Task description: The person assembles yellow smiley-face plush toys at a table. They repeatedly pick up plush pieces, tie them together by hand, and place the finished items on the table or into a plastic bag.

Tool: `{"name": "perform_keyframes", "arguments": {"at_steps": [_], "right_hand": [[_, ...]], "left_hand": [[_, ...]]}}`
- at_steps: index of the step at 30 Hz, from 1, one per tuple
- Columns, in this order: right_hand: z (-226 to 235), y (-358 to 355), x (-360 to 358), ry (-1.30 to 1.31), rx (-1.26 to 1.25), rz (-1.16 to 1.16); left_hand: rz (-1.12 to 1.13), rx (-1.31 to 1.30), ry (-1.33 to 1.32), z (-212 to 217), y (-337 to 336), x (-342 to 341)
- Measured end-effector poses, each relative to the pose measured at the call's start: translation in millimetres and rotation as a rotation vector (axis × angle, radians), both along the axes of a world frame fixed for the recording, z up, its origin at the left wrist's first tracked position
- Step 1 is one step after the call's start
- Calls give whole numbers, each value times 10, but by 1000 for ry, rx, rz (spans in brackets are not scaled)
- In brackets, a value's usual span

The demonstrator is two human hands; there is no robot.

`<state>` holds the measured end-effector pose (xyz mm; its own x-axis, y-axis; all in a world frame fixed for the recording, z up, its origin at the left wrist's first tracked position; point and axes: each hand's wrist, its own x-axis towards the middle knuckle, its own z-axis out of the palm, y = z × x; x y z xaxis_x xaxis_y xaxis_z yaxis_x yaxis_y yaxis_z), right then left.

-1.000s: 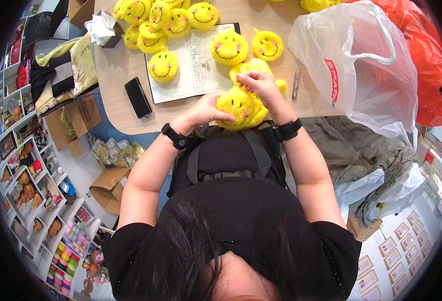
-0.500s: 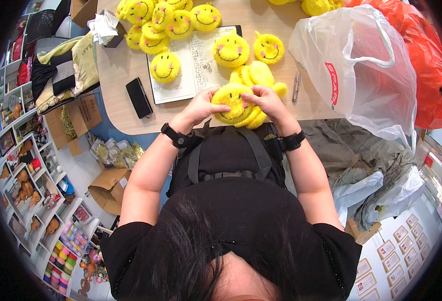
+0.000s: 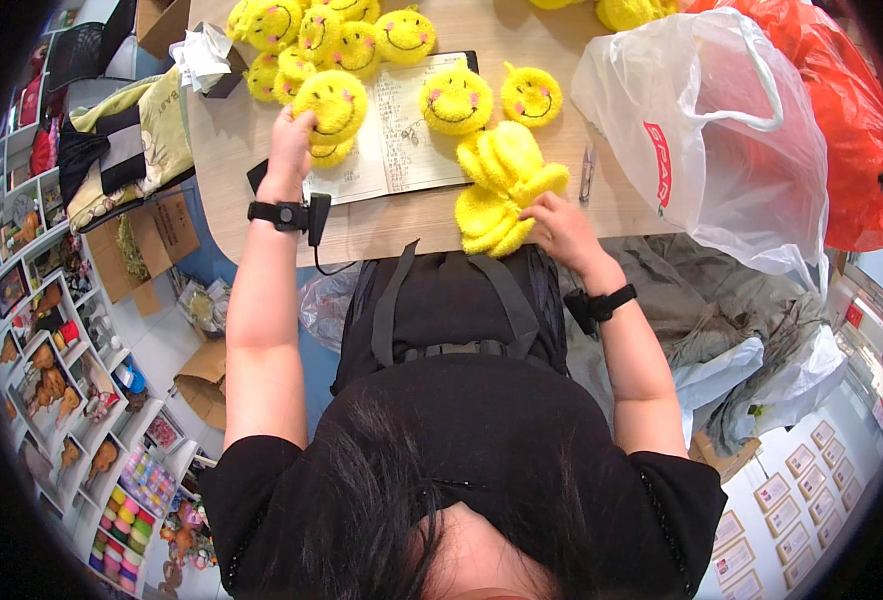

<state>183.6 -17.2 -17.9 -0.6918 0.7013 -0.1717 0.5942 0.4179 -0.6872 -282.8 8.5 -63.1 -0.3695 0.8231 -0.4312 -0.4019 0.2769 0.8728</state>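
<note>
A round yellow plush smiley face [image 3: 329,107] is in my left hand [image 3: 288,150], pinched at its lower left edge. It hangs over the left page of an open notebook [image 3: 393,135] and partly covers another smiley plush [image 3: 332,153] lying there. My right hand [image 3: 565,232] is by the table's near edge, its fingers closed at the right side of a loose stack of yellow plush pieces [image 3: 501,165]. Those pieces show no faces. Beyond the stack lie two smiley plushes, one [image 3: 456,101] on the notebook and one [image 3: 531,96] to its right.
A heap of smiley plushes [image 3: 353,48] lies at the far left, beside a small box of tissues [image 3: 204,58]. Scissors-like snips [image 3: 587,172] lie right of the stack. White [image 3: 706,110] and red [image 3: 841,120] plastic bags crowd the right side. My left wrist partly hides a phone [image 3: 257,177].
My left hand has carried a smiley plush from the near edge up and left over the notebook. My right hand has let that plush go and moved slightly right and down, beside the stack.
</note>
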Motion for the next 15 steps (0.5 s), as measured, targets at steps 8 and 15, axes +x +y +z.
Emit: {"name": "perform_keyframes", "arguments": {"at_steps": [8, 15], "right_hand": [[-261, -228, -98, -233, 105, -1], [42, 116, -105, 67, -101, 11]], "left_hand": [[-1, -293, 1245, -433, -111, -227], [-848, 60, 313, 169, -382, 1152]]}}
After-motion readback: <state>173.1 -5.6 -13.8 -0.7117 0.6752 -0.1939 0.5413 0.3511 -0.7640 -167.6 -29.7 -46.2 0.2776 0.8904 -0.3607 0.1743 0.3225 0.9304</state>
